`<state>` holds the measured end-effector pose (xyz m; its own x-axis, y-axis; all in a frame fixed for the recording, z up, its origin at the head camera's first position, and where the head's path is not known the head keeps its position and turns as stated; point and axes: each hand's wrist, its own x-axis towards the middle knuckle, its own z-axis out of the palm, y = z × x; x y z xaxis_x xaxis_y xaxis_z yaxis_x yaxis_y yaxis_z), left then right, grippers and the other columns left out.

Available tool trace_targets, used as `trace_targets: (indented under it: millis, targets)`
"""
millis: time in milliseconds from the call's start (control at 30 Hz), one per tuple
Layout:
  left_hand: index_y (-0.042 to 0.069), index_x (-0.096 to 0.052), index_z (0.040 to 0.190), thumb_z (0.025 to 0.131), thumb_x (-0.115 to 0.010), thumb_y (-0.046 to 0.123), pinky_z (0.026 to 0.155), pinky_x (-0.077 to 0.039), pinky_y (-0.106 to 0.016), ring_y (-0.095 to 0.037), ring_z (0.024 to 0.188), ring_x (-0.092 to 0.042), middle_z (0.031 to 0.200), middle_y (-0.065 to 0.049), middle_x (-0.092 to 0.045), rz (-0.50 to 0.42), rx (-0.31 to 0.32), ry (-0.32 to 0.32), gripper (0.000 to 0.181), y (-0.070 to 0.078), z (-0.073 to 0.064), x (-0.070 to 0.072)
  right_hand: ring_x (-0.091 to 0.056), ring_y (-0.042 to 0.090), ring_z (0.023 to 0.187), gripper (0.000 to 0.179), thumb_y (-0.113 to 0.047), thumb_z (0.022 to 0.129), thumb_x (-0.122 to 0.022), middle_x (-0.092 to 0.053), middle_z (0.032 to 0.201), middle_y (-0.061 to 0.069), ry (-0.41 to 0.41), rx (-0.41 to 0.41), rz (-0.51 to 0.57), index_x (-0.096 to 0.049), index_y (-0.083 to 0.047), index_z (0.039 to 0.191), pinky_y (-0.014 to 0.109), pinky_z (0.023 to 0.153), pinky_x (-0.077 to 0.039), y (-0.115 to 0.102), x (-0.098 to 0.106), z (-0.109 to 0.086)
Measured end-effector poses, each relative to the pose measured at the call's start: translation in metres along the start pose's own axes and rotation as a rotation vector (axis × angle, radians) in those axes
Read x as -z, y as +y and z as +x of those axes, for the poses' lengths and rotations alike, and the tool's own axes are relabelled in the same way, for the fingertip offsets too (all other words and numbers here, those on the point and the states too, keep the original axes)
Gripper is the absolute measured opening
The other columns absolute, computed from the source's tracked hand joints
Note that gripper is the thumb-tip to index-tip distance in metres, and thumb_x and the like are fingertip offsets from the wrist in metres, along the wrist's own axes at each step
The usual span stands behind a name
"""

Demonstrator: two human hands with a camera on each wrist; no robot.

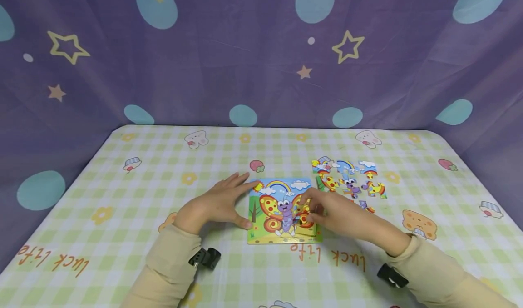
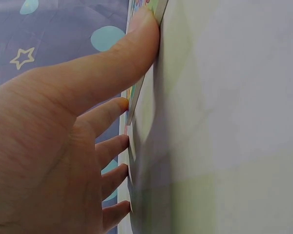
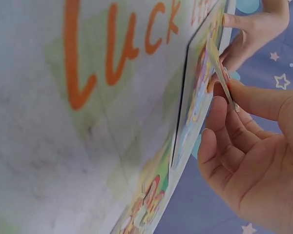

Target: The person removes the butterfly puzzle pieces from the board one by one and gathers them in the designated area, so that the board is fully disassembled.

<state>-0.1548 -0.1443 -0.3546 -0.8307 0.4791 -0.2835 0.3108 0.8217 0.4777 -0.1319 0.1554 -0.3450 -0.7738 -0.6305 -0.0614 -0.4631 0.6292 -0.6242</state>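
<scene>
A butterfly jigsaw board lies flat on the table, its picture showing a rainbow and a purple butterfly. At its left side my left hand is spread, fingers mostly straight. Its thumb presses on the board's edge in the left wrist view, and the index fingertip touches the upper left corner. Between thumb and fingers my right hand pinches a puzzle piece, tilted against the board's right part. Red and yellow wing colours show on that piece. The right fingers hide some of the board's right edge.
Several loose puzzle pieces lie in spaced rows right of the board and behind the right hand, some partly covered by it. A checked cloth with printed figures covers the table. A purple curtain hangs behind.
</scene>
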Motion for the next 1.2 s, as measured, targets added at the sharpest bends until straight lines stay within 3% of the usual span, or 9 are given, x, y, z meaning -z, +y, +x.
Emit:
trace_targets:
  millis: [433,633,1200]
  targets:
    - [0.019,-0.033,0.156,0.072,-0.087,0.043,0.12,-0.008,-0.056,-0.035,0.151,-0.005,0.165,-0.011,-0.013,-0.007,0.002,0.001,0.103,0.0,0.0,0.0,-0.059,0.008,0.073,0.018,-0.001,0.094,-0.064,-0.065,0.084,-0.008,0.038,0.017,0.03,-0.063,-0.01,0.109,0.027,0.064,-0.052,0.012,0.02,-0.009]
    - [0.02,-0.033,0.156,0.073,-0.087,0.042,0.121,-0.007,-0.055,-0.034,0.151,-0.004,0.165,-0.009,-0.012,-0.005,0.015,-0.005,0.102,0.0,-0.001,-0.001,-0.057,0.008,0.068,0.018,0.001,0.093,-0.063,-0.065,0.083,-0.008,0.039,0.04,0.041,-0.064,-0.009,0.108,0.026,0.059,-0.051,0.017,0.029,-0.013]
    - [0.02,-0.034,0.156,0.072,-0.087,0.044,0.12,-0.009,-0.057,-0.035,0.151,-0.005,0.165,-0.011,-0.014,-0.009,0.007,-0.001,0.101,0.002,-0.001,0.0,-0.06,0.013,0.071,0.018,-0.006,0.095,-0.065,-0.066,0.088,-0.008,0.008,-0.001,0.038,-0.063,-0.007,0.113,0.027,0.059,-0.05,0.04,0.059,-0.036]
